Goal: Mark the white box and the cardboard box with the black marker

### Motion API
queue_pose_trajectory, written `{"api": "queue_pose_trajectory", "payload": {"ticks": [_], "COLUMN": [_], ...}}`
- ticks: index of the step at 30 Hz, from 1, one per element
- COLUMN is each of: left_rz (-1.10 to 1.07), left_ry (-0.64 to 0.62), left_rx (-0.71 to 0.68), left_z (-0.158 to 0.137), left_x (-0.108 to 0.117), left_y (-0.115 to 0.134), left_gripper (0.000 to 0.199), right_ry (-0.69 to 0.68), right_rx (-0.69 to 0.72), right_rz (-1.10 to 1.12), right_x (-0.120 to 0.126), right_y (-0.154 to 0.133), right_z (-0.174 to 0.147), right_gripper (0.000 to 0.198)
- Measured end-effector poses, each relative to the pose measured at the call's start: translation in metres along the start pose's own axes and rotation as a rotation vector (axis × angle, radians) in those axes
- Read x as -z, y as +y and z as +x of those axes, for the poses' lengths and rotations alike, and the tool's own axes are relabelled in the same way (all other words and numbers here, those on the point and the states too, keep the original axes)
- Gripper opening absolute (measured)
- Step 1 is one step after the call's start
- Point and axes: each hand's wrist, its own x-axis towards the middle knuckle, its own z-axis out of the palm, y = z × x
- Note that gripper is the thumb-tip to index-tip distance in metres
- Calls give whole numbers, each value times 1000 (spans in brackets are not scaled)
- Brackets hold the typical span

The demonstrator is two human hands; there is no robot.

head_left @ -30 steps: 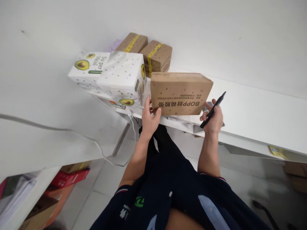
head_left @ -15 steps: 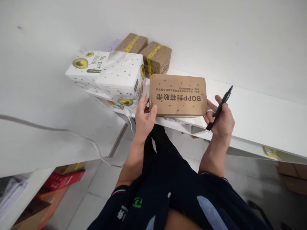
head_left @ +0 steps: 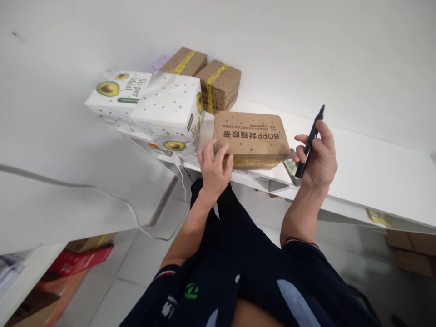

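A brown cardboard box [head_left: 252, 134] with dark printed lettering lies on the white shelf, its taped front side partly showing. My left hand [head_left: 215, 170] is at the box's near left corner, fingers apart and touching the cardboard without closing round it. Its fingertips are partly hidden. Off the right end of the box, my right hand [head_left: 320, 159] is closed on a black marker pen [head_left: 310, 143]. The pen's tip points up and away from me.
White boxes with avocado pictures [head_left: 166, 102] stand at the left, and two taped brown cartons [head_left: 223, 81] behind them. A white cable [head_left: 126, 200] hangs at the left. A small greenish item [head_left: 290, 167] lies by the shelf's front edge [head_left: 350, 204].
The box has tilted or shifted so that more of its front side shows. My left hand has moved right along its near corner. My right hand has drawn away from its right end, keeping the marker.
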Motion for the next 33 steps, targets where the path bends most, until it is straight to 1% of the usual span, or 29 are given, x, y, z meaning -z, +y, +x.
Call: {"api": "queue_pose_trajectory", "payload": {"ticks": [1,2,5,7,8,9,10,12,13,14,15,17,19,21,23,25,27,30,33], "left_rz": [-8,-24,-71,-68,-56,-40,-21,3,10,17,26,57,92,95,72,41,17,5,-11], "left_ry": [-10,-32,-120,-165,-180,-186,-184,-164,-154,-143,-130,-95,-69,-86,-126,-147,-126,-34,-8], "left_rx": [-55,-102,-174,-166,-162,-165,-175,-206,-219,-230,-242,-271,-287,-269,-234,-211,-214,-254,-269], "left_z": [2,4,7,7,7,6,4,2,2,1,1,1,2,2,0,-2,-4,-6,-6], "left_x": [-2,-5,-14,-20,-23,-26,-28,-31,-32,-33,-33,-34,-34,-35,-36,-39,-42,-46,-48], "left_y": [5,9,17,19,18,17,16,13,12,11,10,10,10,10,9,8,5,0,-3], "left_gripper": [30,29,32,37,38,40,40,40,40,40,39,39,38,38,40,42,39,30,27], "right_ry": [-18,-39,-132,-206,-239,-264,-279,-280,-278,-289,-316,-404,-504,-587,-634,-630,-578,-488,-482], "right_rx": [8,16,41,45,36,21,1,-34,-43,-47,-49,-70,-120,-147,-111,-59,-33,-4,64], "right_rz": [3,14,88,150,167,176,177,166,151,129,103,29,-37,-94,-189,-293,-351,-379,-420], "right_x": [-3,-6,-16,-25,-30,-36,-42,-57,-65,-73,-82,-97,-108,-115,-118,-117,-116,-116,-117], "right_y": [-4,-7,-13,-15,-15,-16,-15,-12,-8,-4,2,15,28,38,43,44,44,44,48], "right_z": [3,8,27,40,45,49,52,56,58,59,60,62,63,60,54,48,43,42,42], "right_gripper": [29,29,51,68,73,72,65,42,34,33,36,47,49,37,21,13,7,14,15]}}
